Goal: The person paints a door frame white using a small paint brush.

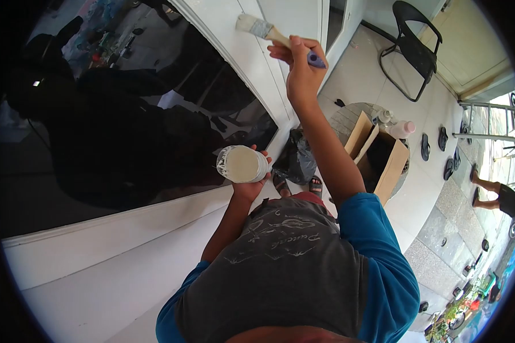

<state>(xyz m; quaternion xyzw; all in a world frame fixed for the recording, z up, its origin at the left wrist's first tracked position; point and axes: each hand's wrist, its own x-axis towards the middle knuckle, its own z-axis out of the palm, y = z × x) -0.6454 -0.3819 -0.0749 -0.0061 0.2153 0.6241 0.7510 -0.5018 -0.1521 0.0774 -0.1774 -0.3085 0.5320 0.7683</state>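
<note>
My right hand [306,66] is closed round the handle of a paintbrush [260,27], raised in front of a white door frame [226,31]. Pale paint coats the bristles, which overlap the white frame in this view. Low by the dark glass pane [154,126], my left hand [252,186] grips a clear plastic cup [237,164] from below and the side. Off-white paint fills much of the cup, and streaks of it mark the inner wall.
Behind my right forearm, an open cardboard box [392,166] and bottles [403,129] stand on a round table [355,117]. A black plastic bag [296,157] lies near my feet. Farther off are a black chair [412,46], slippers [425,147] and another person's legs [486,186].
</note>
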